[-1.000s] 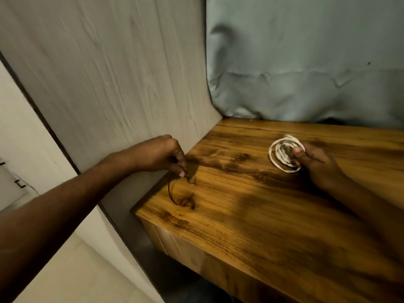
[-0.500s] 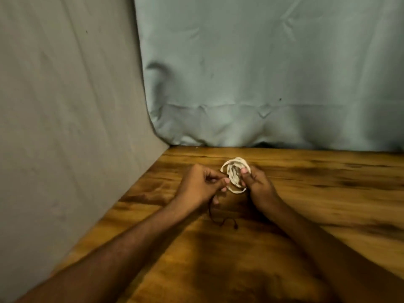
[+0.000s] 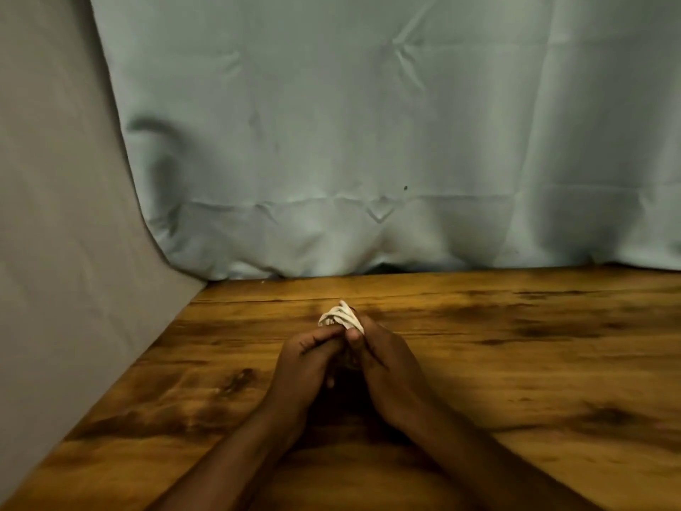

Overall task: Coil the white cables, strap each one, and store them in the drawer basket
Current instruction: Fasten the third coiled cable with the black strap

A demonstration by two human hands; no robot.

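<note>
— Hands first: where are they?

— Both are together over the middle of the wooden worktop, nearer its back edge than its front, with the forearms coming in from the front edge and meeting in a narrow V.

— And the cable?

— The coiled white cable is bunched into a small bundle at the fingertips of both hands, sticking out on the far side of them. Only its top loops show; the rest is hidden behind the fingers.

— How does the left hand hold it?

— Its fingers are curled inward towards the bundle and its thumb lies across the top, pressed against the other thumb. It seems to pinch something at the bundle's near side, though whether that is the cable itself or a strap I cannot tell: the spot is dark and blurred.

— The right hand?

— Curled round the cable's right side, thumb tip pressed against the loops, fingers wrapped beneath and out of sight.

— Is the bundle lying on the wood?

— Cannot tell; the hands cover its underside.

— Anything else about?

— A pale blue-green curtain hangs along the worktop's back edge, and a grey panel stands along its left edge.
</note>
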